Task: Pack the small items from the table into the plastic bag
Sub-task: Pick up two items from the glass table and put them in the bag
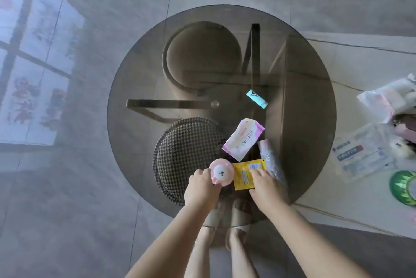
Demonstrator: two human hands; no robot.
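Observation:
On the round smoked-glass table, near its front edge, my left hand grips a round pink case with a white face. Beside it my right hand rests its fingers on a yellow sachet lying flat. A pink and white wipes pack lies just behind. A clear plastic bag lies to the right, partly under my right hand. A small teal tube lies farther back on the glass.
Two stools show through the glass: a houndstooth stool and a beige stool. A pale side table at the right holds plastic packets, a soft bundle and a green roll. My feet stand below the table's front edge.

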